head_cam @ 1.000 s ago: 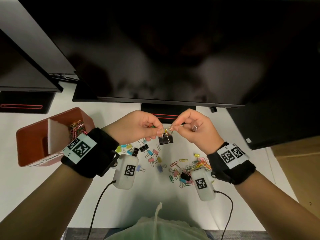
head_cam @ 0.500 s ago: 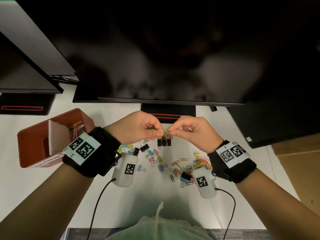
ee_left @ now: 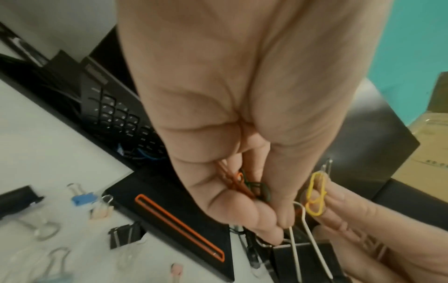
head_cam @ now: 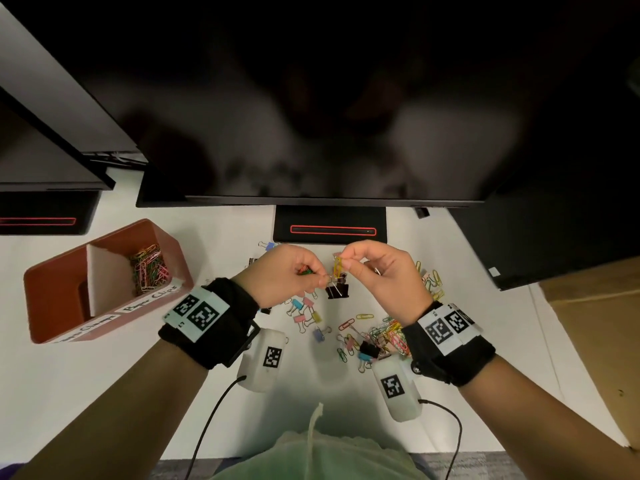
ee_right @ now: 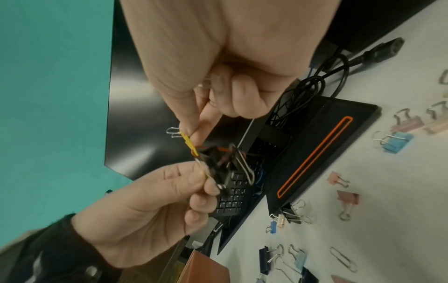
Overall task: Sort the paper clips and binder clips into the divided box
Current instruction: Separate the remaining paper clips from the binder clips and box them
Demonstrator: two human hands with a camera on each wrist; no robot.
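My left hand (head_cam: 323,280) pinches the wire handle of a black binder clip (head_cam: 337,291), which hangs above the table. Orange and green paper clips (ee_left: 244,185) are tucked in its curled fingers. My right hand (head_cam: 346,263) pinches a yellow paper clip (head_cam: 337,266) just above that handle; I cannot tell whether the two are hooked together. In the right wrist view a silver clip (ee_right: 173,132) sticks out beside the yellow paper clip (ee_right: 188,142). The red-brown divided box (head_cam: 55,306) stands at the left, with paper clips (head_cam: 149,268) in its far compartment.
Loose coloured binder clips (head_cam: 304,313) and a heap of paper clips (head_cam: 388,336) lie on the white table under my hands. A black monitor stand base (head_cam: 329,225) sits just beyond them, with the screen overhead. A cardboard box (head_cam: 588,323) is at the right.
My right hand has drawn the yellow paper clip up from the binder clip's handle. The left hand keeps hold of the handle, and both hands have stayed in place.
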